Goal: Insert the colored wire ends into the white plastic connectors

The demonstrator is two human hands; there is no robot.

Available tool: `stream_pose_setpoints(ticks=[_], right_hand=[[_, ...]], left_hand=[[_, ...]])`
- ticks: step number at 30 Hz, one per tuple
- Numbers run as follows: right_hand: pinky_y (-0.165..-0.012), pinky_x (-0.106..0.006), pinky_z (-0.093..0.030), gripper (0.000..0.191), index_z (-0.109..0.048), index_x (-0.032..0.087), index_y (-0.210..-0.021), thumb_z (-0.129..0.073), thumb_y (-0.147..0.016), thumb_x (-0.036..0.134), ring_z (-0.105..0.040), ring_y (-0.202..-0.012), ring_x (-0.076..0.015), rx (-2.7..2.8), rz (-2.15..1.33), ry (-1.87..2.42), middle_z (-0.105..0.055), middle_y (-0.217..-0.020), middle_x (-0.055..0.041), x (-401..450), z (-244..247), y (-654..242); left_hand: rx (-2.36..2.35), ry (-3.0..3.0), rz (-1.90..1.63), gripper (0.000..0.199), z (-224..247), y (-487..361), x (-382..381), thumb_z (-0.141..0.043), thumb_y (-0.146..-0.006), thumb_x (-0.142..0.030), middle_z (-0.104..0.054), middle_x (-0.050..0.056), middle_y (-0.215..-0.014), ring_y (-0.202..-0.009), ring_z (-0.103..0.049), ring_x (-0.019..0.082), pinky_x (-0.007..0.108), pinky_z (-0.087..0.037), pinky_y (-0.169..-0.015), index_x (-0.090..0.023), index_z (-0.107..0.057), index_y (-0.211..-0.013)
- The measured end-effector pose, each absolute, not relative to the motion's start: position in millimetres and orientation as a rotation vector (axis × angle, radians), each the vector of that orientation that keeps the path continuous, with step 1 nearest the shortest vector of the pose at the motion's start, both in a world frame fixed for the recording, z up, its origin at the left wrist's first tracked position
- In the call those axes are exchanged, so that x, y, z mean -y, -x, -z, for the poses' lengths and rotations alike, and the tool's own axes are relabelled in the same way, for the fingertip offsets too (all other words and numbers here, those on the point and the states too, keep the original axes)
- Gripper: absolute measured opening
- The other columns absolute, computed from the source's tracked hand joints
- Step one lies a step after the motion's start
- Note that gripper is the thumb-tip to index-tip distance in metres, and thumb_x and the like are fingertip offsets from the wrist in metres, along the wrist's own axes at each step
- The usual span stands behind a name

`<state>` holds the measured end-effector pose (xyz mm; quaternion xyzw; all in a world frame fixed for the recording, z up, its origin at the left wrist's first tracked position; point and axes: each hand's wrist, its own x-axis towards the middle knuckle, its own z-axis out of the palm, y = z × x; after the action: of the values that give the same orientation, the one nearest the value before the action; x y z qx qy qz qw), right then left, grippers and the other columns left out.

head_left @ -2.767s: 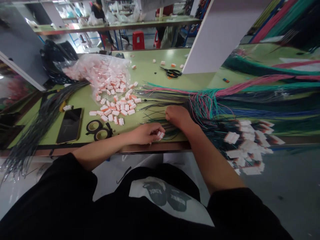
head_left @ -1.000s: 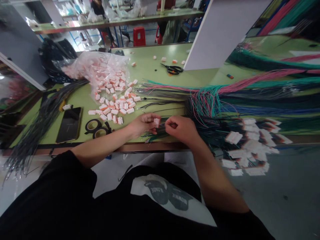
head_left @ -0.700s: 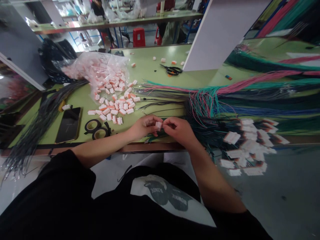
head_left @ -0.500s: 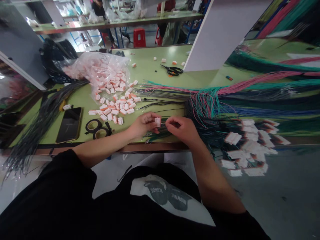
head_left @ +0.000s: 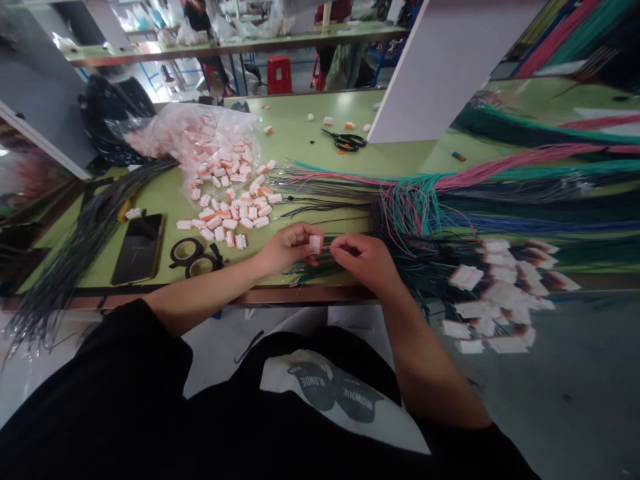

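My left hand (head_left: 290,248) pinches a white and orange connector (head_left: 315,244) between thumb and fingers above the table's front edge. Just right of it, my right hand (head_left: 363,257) has its fingers pressed together around a thin wire end (head_left: 327,248) that points at the connector. Many loose connectors (head_left: 233,213) lie in a pile to the left, spilling from a clear plastic bag (head_left: 200,130). Bundles of pink wires (head_left: 480,170) and green wires (head_left: 417,193) stretch to the right. White connectors on wires (head_left: 500,287) hang at the front right edge.
A phone (head_left: 139,250) and black tape rolls (head_left: 187,251) lie at the left, beside dark wires (head_left: 95,213). Black scissors (head_left: 349,141) rest near a white partition (head_left: 430,73). Red stools (head_left: 279,75) and a person (head_left: 199,17) are in the background.
The two hands are nearly where they were. A wire end now shows between the right fingertips and the connector, which has turned slightly.
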<state>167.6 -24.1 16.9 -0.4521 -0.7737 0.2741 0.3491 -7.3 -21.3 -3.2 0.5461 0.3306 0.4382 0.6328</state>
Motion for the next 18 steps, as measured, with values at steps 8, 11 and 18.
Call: stream_pose_setpoints(ticks=[8, 11, 18], right_hand=[[-0.056, -0.021, -0.034, 0.016, -0.058, 0.018, -0.062, -0.047, -0.071, 0.025, -0.048, -0.056, -0.0099, 2.015, -0.689, 1.169, -0.058, -0.06, 0.0012, 26, -10, -161], [-0.055, -0.021, -0.032, 0.017, -0.059, 0.018, -0.063, -0.047, -0.073, 0.025, -0.047, -0.055, -0.0097, 2.083, -0.62, 1.198, -0.058, -0.059, 0.0009, 26, -9, -159], [-0.052, -0.021, -0.03, 0.027, -0.065, 0.016, -0.065, -0.048, -0.077, 0.033, -0.049, -0.055, -0.0101, 2.544, -0.823, 1.189, -0.06, -0.058, 0.0013, 4, -24, -173]], left_hand=[[-0.8, -1.294, -1.009, 0.022, 2, 6, 24, -0.066, -0.069, -0.022, -0.056, -0.002, -0.072, -0.062, -0.057, 0.008, 0.025, -0.048, -0.062, -0.013, -0.052, -0.083], [-0.82, -1.31, -1.016, 0.021, 4, 6, 25, -0.065, -0.07, -0.021, -0.057, -0.001, -0.071, -0.062, -0.056, 0.008, 0.024, -0.048, -0.061, -0.013, -0.051, -0.084], [-0.824, -1.411, -0.832, 0.017, 5, 7, 26, -0.058, -0.071, -0.013, -0.055, -0.002, -0.07, -0.061, -0.054, 0.007, 0.019, -0.047, -0.054, -0.013, -0.052, -0.087]])
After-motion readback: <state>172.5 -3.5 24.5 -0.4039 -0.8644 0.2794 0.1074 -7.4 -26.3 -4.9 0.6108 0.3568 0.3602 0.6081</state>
